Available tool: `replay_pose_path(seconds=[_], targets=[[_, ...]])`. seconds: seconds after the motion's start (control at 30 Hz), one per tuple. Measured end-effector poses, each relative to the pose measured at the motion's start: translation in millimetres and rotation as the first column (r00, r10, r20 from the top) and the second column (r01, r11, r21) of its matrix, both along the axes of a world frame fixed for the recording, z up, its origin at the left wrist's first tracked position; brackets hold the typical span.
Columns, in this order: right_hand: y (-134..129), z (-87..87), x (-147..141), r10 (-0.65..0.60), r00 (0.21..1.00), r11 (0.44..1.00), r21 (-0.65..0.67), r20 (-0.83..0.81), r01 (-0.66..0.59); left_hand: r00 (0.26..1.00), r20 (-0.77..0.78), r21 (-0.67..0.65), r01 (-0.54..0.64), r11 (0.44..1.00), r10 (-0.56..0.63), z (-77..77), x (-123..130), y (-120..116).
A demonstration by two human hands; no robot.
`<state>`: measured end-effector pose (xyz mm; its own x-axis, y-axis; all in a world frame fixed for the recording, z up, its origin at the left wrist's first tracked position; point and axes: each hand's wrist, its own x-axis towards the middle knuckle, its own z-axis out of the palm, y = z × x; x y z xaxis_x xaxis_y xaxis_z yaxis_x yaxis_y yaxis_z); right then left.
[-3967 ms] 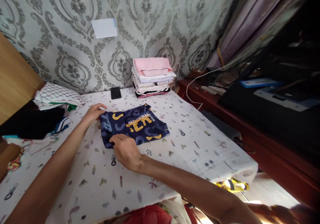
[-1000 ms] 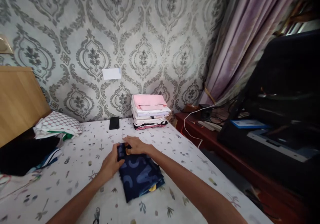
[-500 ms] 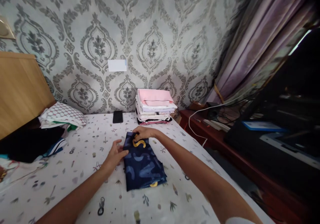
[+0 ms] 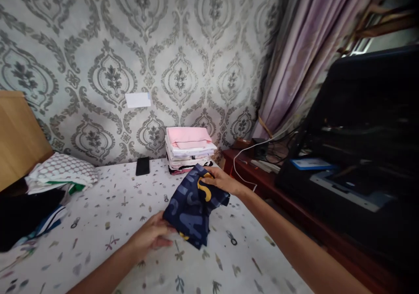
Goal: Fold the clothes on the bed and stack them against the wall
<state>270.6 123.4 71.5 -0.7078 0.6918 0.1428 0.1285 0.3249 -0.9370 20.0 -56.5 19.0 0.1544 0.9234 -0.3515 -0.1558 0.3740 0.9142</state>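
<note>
A folded navy garment (image 4: 188, 206) with paler blue and yellow lettering is lifted off the bed at a tilt, its lower corners hanging loose. My right hand (image 4: 221, 180) pinches its upper right part beside a yellow letter. At the lower left edge of the cloth is my left hand (image 4: 153, 233), fingers stretched out and apart; some fingertips are close to or behind the fabric, and contact is unclear. Just beyond the garment stands a stack of folded clothes (image 4: 188, 152) with a pink piece (image 4: 190, 136) on top.
The bed is covered by a patterned white sheet (image 4: 131, 215). A black phone (image 4: 142, 166) lies near the wall. Loose clothes (image 4: 31, 213) and a dotted cloth (image 4: 63, 171) are heaped at left. To the right, a white cable (image 4: 237, 171) crosses a red-brown table (image 4: 231, 156) beside a large black screen (image 4: 356, 123).
The garment has come up off the sheet and turned, gripped by my right hand. My left hand has moved down to its lower left edge. The view has swung right.
</note>
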Motion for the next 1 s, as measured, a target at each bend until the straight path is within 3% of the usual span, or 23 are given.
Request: replay_pose_path(seconds=[0.1, 0.2, 0.33, 0.43, 0.53, 0.63, 0.7, 0.8, 0.87, 0.93, 1.0], targets=[[6, -2.8, 8, 0.014, 1.0, 0.999, 0.045, 0.005, -0.014, 0.996, 0.081, -0.029, -0.037, 0.999, 0.039, -3.2, 11, 20], [9, -2.2, 13, 0.013, 1.0, 0.999, 0.049, 0.009, -0.014, 0.99, 0.035, -0.023, -0.139, 0.99, 0.139, -7.7, 18, 34], [13, 7.3, 20, -0.003, 1.0, 0.999, -0.039, 0.002, 0.003, 0.968, 0.057, 0.06, -0.247, 0.967, 0.243, -4.4, 22, 51], [21, 16.6, 20, -0.011, 1.0, 0.999, -0.042, -0.008, 0.011, 0.962, 0.1, 0.105, -0.266, 0.958, 0.256, -5.4, 22, 70], [28, 23.1, 17, 0.0, 1.0, 1.0, -0.01, 0.015, 0.001, 0.959, -0.075, 0.235, -0.249, 0.939, 0.273, -13.5, 18, 98], [30, 27.1, 11, 0.051, 0.997, 0.999, -0.016, 0.057, -0.05, 0.879, -0.347, 0.434, -0.159, 0.887, 0.328, -17.0, 11, 130], [29, 29.6, 8, 0.09, 0.994, 0.996, -0.032, 0.065, -0.088, 0.873, -0.407, 0.468, -0.054, 0.882, 0.269, -14.1, 7, 151], [27, 33.0, 8, 0.108, 0.993, 0.994, -0.028, 0.048, -0.107, 0.935, -0.345, 0.389, 0.22, 0.895, -0.08, -8.5, 6, 172], [26, 34.7, 11, 0.084, 0.996, 0.996, -0.021, 0.035, -0.084, 0.921, -0.263, 0.328, 0.366, 0.871, -0.288, -8.0, 8, 173], [25, 36.3, 17, 0.047, 0.999, 0.998, -0.032, 0.024, -0.047, 0.918, -0.178, 0.289, 0.393, 0.873, -0.354, -9.5, 11, 165], [25, 39.0, 23, 0.001, 1.0, 0.998, -0.06, 0.0, -0.001, 0.949, -0.056, 0.272, 0.314, 0.91, -0.311, -9.5, 12, 152]])
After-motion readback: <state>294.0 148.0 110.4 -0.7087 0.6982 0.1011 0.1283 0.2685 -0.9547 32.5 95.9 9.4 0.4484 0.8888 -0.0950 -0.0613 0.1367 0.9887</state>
